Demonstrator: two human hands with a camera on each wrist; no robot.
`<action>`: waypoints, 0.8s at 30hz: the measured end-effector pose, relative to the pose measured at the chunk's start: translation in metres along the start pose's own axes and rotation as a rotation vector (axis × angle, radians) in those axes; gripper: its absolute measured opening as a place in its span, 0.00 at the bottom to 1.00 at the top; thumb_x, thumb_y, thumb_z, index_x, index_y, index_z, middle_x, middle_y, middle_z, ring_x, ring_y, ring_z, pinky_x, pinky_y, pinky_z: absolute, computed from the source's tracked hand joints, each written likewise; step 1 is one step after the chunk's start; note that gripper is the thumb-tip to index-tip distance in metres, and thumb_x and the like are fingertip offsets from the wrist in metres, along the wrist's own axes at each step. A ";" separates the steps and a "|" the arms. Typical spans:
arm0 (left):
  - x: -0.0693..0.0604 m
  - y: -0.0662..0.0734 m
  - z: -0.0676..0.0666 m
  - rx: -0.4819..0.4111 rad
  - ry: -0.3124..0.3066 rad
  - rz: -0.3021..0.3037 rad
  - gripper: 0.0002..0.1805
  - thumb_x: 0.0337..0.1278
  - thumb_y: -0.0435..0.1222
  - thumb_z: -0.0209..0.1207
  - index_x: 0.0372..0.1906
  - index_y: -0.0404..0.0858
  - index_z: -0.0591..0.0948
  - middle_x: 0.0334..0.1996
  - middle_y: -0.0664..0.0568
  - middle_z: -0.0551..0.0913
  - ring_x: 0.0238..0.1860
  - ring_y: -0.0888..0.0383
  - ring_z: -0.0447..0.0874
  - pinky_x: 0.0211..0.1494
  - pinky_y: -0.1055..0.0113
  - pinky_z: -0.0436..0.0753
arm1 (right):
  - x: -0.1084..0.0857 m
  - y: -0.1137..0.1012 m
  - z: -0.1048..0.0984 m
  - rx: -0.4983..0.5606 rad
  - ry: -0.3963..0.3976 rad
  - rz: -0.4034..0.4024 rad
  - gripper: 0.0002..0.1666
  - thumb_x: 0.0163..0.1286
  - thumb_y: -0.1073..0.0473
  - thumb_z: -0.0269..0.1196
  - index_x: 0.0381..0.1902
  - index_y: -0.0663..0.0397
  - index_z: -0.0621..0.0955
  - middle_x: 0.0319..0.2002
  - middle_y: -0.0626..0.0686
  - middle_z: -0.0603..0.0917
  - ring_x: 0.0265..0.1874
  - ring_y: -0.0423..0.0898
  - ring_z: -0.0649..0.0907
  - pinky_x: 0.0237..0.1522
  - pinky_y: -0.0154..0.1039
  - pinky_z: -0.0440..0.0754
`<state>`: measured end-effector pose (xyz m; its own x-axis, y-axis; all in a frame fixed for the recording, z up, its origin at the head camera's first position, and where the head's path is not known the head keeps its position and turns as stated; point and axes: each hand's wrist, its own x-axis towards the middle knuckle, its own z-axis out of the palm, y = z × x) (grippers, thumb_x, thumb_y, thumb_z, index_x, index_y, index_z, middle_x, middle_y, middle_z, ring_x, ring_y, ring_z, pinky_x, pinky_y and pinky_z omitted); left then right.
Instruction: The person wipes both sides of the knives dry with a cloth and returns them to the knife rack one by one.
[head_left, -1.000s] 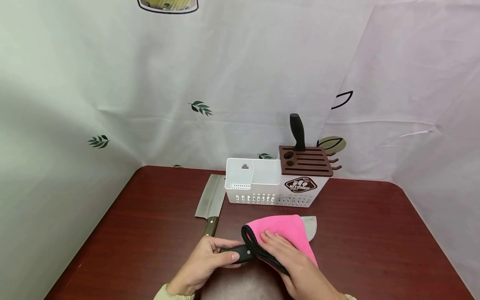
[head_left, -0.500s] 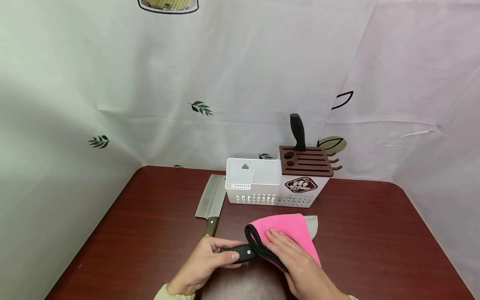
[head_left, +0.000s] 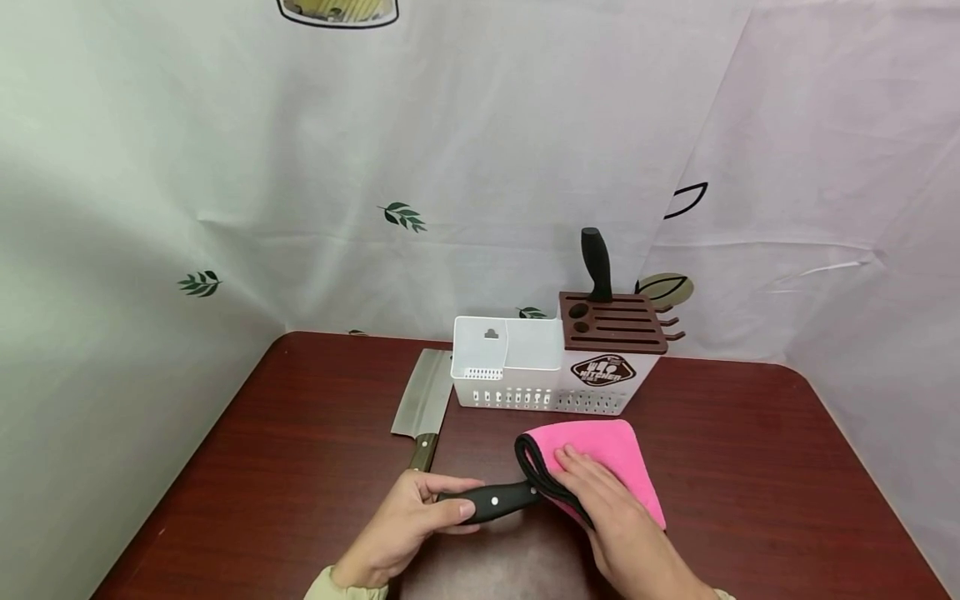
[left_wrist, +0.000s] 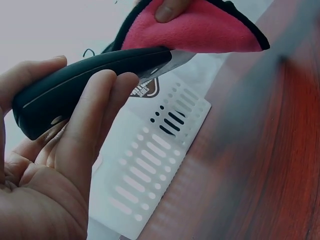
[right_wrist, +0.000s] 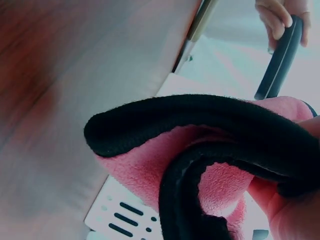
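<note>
Thumb and fingers of the left hand (head_left: 405, 518) grip the black handle (head_left: 498, 500) of a knife, which the left wrist view also shows in that hand (left_wrist: 60, 165). A folded pink cloth (head_left: 611, 454) with black edging wraps the knife's blade; only a short piece of blade (left_wrist: 176, 61) shows beside the handle in the left wrist view. The right hand (head_left: 626, 525) holds the cloth around the blade, fingers spread over its top. In the right wrist view the cloth (right_wrist: 145, 175) is folded double, with the black handle (right_wrist: 281, 60) beyond it.
A cleaver (head_left: 426, 392) lies left of a white perforated holder (head_left: 525, 398) on the red-brown table (head_left: 285, 467). The holder's brown slotted top (head_left: 615, 323) has one black-handled item (head_left: 596, 262) standing in it, and small hooks on its right side.
The right hand and the cloth have slid right along the blade, uncovering more of the handle end. The blade tip that showed past the cloth is now hidden. The left hand has barely moved.
</note>
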<state>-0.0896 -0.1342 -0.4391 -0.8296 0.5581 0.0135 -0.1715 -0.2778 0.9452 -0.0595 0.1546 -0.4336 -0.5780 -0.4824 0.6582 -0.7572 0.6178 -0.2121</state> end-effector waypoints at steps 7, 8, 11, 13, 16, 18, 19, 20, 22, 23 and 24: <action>0.000 0.000 -0.001 0.014 0.006 -0.001 0.21 0.62 0.24 0.60 0.54 0.10 0.74 0.48 0.29 0.83 0.46 0.54 0.87 0.49 0.55 0.86 | -0.004 0.008 -0.004 -0.034 0.000 0.046 0.29 0.84 0.52 0.37 0.61 0.64 0.79 0.63 0.60 0.79 0.65 0.53 0.76 0.75 0.35 0.59; 0.000 0.000 -0.001 0.014 0.004 0.000 0.21 0.62 0.24 0.60 0.55 0.10 0.74 0.48 0.29 0.83 0.46 0.54 0.87 0.49 0.55 0.86 | -0.005 0.010 -0.003 -0.044 0.006 0.048 0.30 0.84 0.52 0.36 0.61 0.63 0.79 0.63 0.60 0.79 0.65 0.53 0.76 0.74 0.35 0.59; 0.000 0.001 -0.002 0.010 0.004 0.002 0.22 0.62 0.23 0.60 0.55 0.10 0.73 0.48 0.29 0.83 0.46 0.54 0.87 0.49 0.55 0.86 | -0.006 0.013 -0.005 -0.075 0.013 0.072 0.30 0.83 0.53 0.35 0.60 0.63 0.80 0.62 0.60 0.79 0.62 0.55 0.78 0.74 0.34 0.59; 0.000 0.001 -0.002 0.011 0.008 0.001 0.22 0.62 0.24 0.60 0.55 0.10 0.73 0.48 0.29 0.83 0.46 0.54 0.87 0.49 0.55 0.86 | -0.007 0.016 -0.006 -0.092 0.013 0.096 0.30 0.82 0.55 0.35 0.60 0.63 0.80 0.62 0.59 0.80 0.61 0.56 0.79 0.74 0.33 0.59; -0.001 0.002 -0.002 0.014 0.010 0.002 0.22 0.62 0.23 0.60 0.55 0.09 0.73 0.48 0.29 0.83 0.46 0.54 0.87 0.49 0.55 0.86 | -0.008 0.019 -0.009 -0.109 0.005 0.141 0.23 0.75 0.64 0.45 0.59 0.63 0.80 0.62 0.60 0.80 0.59 0.58 0.80 0.74 0.31 0.57; -0.001 0.002 -0.003 0.016 0.012 0.001 0.22 0.61 0.23 0.60 0.55 0.09 0.72 0.48 0.29 0.83 0.46 0.54 0.87 0.49 0.55 0.86 | -0.009 0.021 -0.012 -0.120 -0.004 0.174 0.23 0.68 0.69 0.53 0.59 0.63 0.80 0.61 0.60 0.80 0.58 0.58 0.81 0.74 0.30 0.57; -0.001 0.002 -0.003 0.016 0.013 0.001 0.22 0.61 0.23 0.60 0.55 0.09 0.72 0.48 0.29 0.83 0.46 0.54 0.87 0.49 0.55 0.86 | -0.010 0.023 -0.013 -0.120 -0.007 0.188 0.25 0.64 0.72 0.57 0.60 0.63 0.79 0.61 0.60 0.80 0.58 0.58 0.81 0.74 0.29 0.56; -0.001 0.002 -0.003 0.015 0.012 0.000 0.22 0.61 0.23 0.60 0.55 0.08 0.72 0.48 0.29 0.83 0.46 0.54 0.87 0.49 0.55 0.86 | -0.011 0.024 -0.015 -0.118 -0.009 0.199 0.27 0.61 0.73 0.59 0.60 0.63 0.79 0.61 0.60 0.81 0.58 0.59 0.81 0.74 0.29 0.56; -0.001 0.002 -0.003 0.012 0.010 -0.002 0.23 0.62 0.23 0.60 0.55 0.08 0.72 0.48 0.29 0.83 0.46 0.54 0.87 0.49 0.55 0.86 | -0.012 0.025 -0.017 -0.121 -0.010 0.219 0.20 0.70 0.68 0.57 0.59 0.63 0.80 0.60 0.60 0.81 0.58 0.58 0.81 0.73 0.27 0.56; -0.001 0.002 -0.003 0.011 0.009 -0.003 0.23 0.62 0.23 0.60 0.55 0.08 0.72 0.48 0.29 0.83 0.46 0.54 0.87 0.49 0.55 0.86 | -0.012 0.025 -0.018 -0.120 -0.008 0.225 0.18 0.76 0.63 0.53 0.58 0.63 0.80 0.60 0.60 0.82 0.57 0.58 0.81 0.73 0.27 0.56; -0.001 0.002 -0.003 0.008 0.007 -0.003 0.22 0.62 0.23 0.60 0.55 0.08 0.72 0.48 0.29 0.83 0.46 0.54 0.87 0.49 0.55 0.86 | -0.012 0.026 -0.019 -0.118 -0.008 0.232 0.20 0.80 0.58 0.48 0.58 0.64 0.80 0.59 0.60 0.82 0.57 0.58 0.81 0.73 0.25 0.56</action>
<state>-0.0907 -0.1382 -0.4383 -0.8326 0.5538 0.0086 -0.1697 -0.2698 0.9478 -0.0663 0.1878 -0.4335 -0.7345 -0.3239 0.5963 -0.5638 0.7803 -0.2707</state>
